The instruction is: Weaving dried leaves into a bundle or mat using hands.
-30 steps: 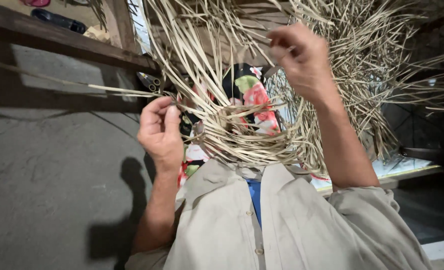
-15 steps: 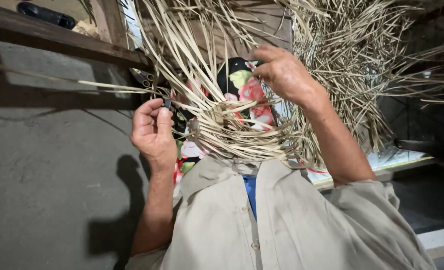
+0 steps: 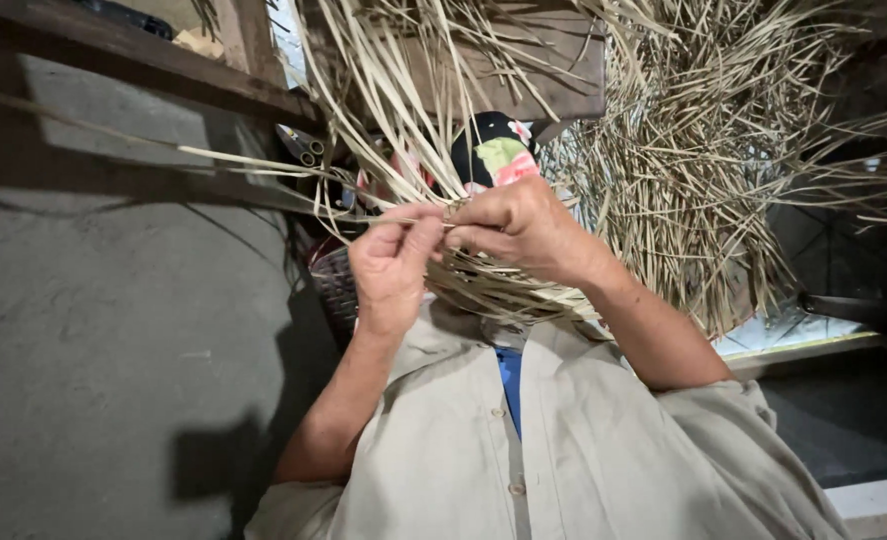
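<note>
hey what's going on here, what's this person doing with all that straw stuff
A person in a beige button shirt is working pale dried plant strips with bare hands. The left hand and right hand meet close together, each pinching thin strips between thumb and fingers. A partly woven band curves just below the hands, with many loose strip ends fanning outward. A small dark woven basket sits behind the left wrist, beside a grey concrete floor.
</note>
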